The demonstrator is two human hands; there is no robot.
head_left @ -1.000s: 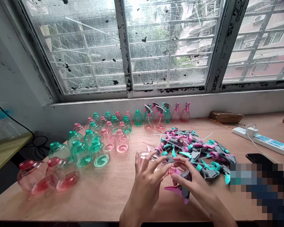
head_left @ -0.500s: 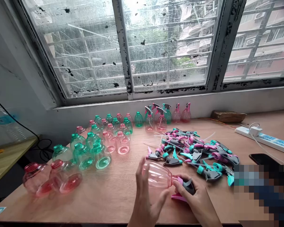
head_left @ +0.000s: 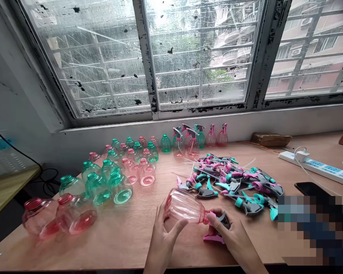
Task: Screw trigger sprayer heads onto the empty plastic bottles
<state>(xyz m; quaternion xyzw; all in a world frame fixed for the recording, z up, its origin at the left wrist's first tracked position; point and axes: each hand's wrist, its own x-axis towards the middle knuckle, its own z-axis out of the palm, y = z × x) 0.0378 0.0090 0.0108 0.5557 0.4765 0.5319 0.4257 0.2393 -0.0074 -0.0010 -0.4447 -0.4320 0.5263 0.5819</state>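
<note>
A clear pink bottle [head_left: 185,205] lies sideways above the front of the table, its base to the left and its neck to the right. My left hand [head_left: 164,232] cups the base end, with the thumb in front and the fingers partly hidden behind the plastic. My right hand [head_left: 234,238] is closed around a grey-and-pink trigger spray head [head_left: 214,238] at the bottle's neck. The pink trigger points down toward the table. Behind my right hand lies a heap of loose pink, teal and grey spray heads [head_left: 231,177] with thin tubes.
Several headless green bottles [head_left: 121,188] and pink bottles [head_left: 77,215] stand at the left. Bottles with spray heads [head_left: 193,144] stand by the window wall. At the right are a power strip [head_left: 320,165], a phone [head_left: 311,188] and a brown block [head_left: 271,139].
My left hand has gone from raised, spread fingers to cupping the bottle's base. The bottle has tilted slightly, and the view has shifted a little.
</note>
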